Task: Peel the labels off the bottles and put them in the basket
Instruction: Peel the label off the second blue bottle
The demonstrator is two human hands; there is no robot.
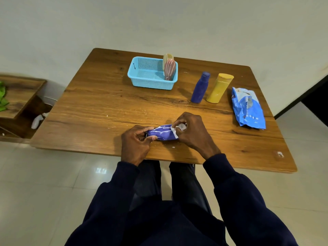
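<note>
**Purple bottle held at the near edge**

A purple bottle (162, 133) lies on its side near the worktop's (99, 103) near edge. The left hand (135, 141) has its fingers closed around one end; the right hand (190, 129) pinches a white label scrap (180, 127) at the other. Toward the far edge, the blue basket (142, 80) holds two bottles.

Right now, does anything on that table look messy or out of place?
Yes, a little. Small white scraps lie scattered on the table near the purple bottle that both hands are peeling. A crumpled blue bag lies near the right edge. The bottles in the basket lean against its wall.
</note>
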